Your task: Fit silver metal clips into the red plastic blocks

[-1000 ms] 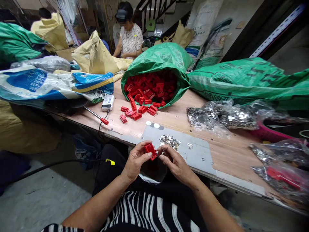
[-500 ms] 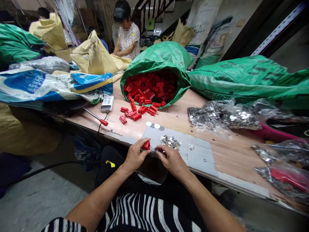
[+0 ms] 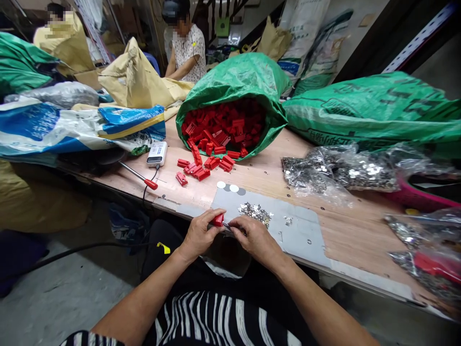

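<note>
A: Gripping what in the left hand?

B: Pinching a red plastic part between thumb and fingers, just below the centre of the frame. Largely covered by those fingers, so hard to make out in full.

A: And in the right hand?

B: Closed, with curled fingers, on a slim metal piece, pointing left at the right end of the red part. Cannot tell whether touching or just short of contact.

A: Placed between the two hands, then?

B: Yes, but held by the left alone, at the near edge of the desk.

A: And close by?

B: Just beyond the right hand, on a grey sheet, see a heap of small shiny metal pieces. Farther up and to the left, well apart from both hands, see loose red parts, scattered before the mouth of a green sack at upper centre, filled with more alike.
</note>
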### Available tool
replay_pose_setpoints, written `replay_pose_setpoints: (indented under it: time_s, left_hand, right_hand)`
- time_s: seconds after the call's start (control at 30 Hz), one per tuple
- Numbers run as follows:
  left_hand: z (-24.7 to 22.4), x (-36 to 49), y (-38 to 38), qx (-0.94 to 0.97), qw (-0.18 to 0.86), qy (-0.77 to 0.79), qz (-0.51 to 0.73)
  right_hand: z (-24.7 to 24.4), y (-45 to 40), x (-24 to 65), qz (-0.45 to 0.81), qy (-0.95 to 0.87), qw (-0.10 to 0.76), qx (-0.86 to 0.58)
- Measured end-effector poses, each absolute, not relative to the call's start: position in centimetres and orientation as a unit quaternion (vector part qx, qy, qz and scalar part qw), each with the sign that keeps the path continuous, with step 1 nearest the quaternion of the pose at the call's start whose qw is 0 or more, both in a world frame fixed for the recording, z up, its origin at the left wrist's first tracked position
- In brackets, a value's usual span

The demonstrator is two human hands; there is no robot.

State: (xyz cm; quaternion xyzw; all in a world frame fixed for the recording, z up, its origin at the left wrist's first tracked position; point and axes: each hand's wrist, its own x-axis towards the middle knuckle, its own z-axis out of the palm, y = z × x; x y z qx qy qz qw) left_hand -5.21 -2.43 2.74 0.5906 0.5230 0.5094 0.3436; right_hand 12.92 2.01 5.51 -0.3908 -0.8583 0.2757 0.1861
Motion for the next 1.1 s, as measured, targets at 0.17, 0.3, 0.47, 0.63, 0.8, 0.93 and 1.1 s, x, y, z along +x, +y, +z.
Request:
replay_pose_setpoints:
  time_s: [0.17, 0.3, 0.47, 0.63, 0.8, 0.93, 1.1]
  left_hand:
    - [2.5, -5.0, -2.4, 0.59, 0.331, 0.538, 0.503]
    - [2.4, -4.6, -2.5, 0.566, 0.329, 0.553, 0.514]
    - [2.5, -4.5, -2.4, 0.539, 0.348, 0.555, 0.53]
    - [2.6, -4.6, -3.0, 0.558, 0.33, 0.554, 0.522]
    - [3.1, -4.5, -4.1, 0.554, 0.327, 0.559, 0.522]
    - [3.6, -4.2, -4.6, 0.526, 0.354, 0.541, 0.552]
    - [3.7, -4.2, -4.5, 0.53, 0.354, 0.536, 0.554]
  right_hand:
    - [5.5, 1.9, 12.6, 0.27, -0.861, 0.165, -0.398]
    - [5.5, 1.1, 11.6, 0.245, -0.858, 0.161, -0.421]
    - [5.2, 0.7, 11.2, 0.228, -0.856, 0.16, -0.435]
    - [5.1, 1.0, 12.3, 0.279, -0.843, 0.212, -0.407]
    - [5.9, 0.3, 13.4, 0.32, -0.823, 0.264, -0.387]
    - [6.4, -0.4, 14.2, 0.402, -0.799, 0.242, -0.376]
    - [6.6, -0.5, 14.6, 0.42, -0.786, 0.237, -0.387]
